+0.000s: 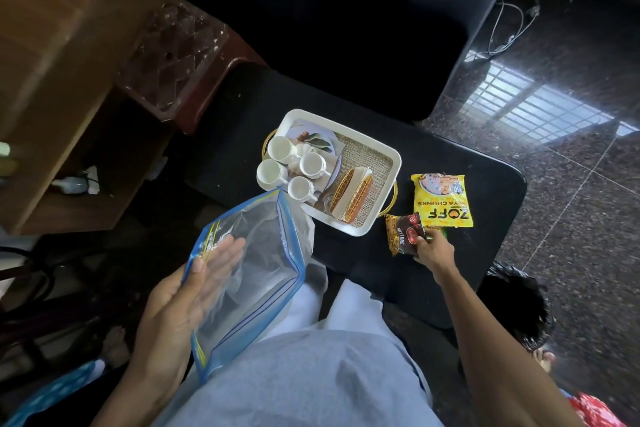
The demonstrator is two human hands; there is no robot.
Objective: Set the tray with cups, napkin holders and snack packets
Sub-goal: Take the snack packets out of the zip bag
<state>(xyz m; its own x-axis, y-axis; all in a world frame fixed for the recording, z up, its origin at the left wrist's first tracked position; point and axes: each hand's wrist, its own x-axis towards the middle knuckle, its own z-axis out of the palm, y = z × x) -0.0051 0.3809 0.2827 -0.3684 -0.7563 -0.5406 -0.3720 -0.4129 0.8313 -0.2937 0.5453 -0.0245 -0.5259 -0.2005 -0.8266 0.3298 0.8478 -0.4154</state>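
A white tray (388, 152) with gold handles sits on a black table (485, 191). Several white cups (273, 172) stand at its left end, and two orange-edged napkin holders (349, 198) with paper lie at its right. Just right of the tray lies a yellow snack packet (441, 199). Below that packet, my right hand (433, 250) grips a dark brown mixture packet (403, 232) resting on the table. My left hand (194, 291) holds a large clear zip bag (256, 274) with blue edges, its mouth wide and near the tray's front corner.
A brown wooden shelf unit (62, 87) stands at the left with a clear patterned plastic stool (173, 52) beside it. A dark sofa (346, 17) lies beyond the table. Glossy granite floor (571, 166) and a cable (512, 24) are at the right.
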